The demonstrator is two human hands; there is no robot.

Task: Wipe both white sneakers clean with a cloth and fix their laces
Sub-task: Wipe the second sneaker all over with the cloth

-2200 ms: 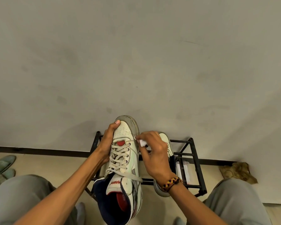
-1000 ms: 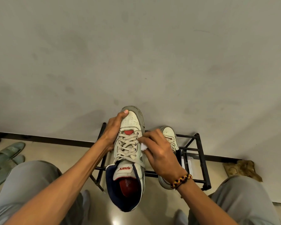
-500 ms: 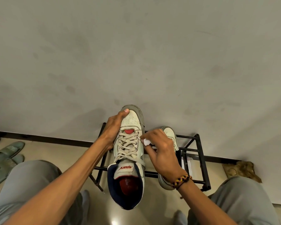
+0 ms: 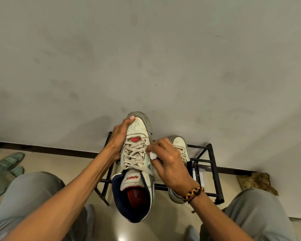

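Sneaker [image 4: 136, 164], white high-top with navy collar lining, held in the air in front of the person, toe pointing away. Left hand [image 4: 119, 141] grips its far half from the left side, thumb on the toe cap, fingers curled round underneath and hidden. Right hand [image 4: 167, 164] sits just right of the lacing, fingertips pinching a small wad of white cloth [image 4: 153, 155] against the shoe's right flank beside the eyelets. Laces [image 4: 134, 154] threaded but loose, one end draped across the tongue near the collar. Second sneaker [image 4: 179, 153] rests beyond and partly under the right hand on a black metal shoe rack [image 4: 214, 173], toe toward the wall; mostly hidden. Handling estimate: shoe light enough for one hand; sole and toe cap stiff, so the forefoot is the sound place to hold; collar and tongue soft, will fold if squeezed. Smooth upper, probably slippery when damp. Laces limp; take them by the ends. Cloth small, easily dropped.
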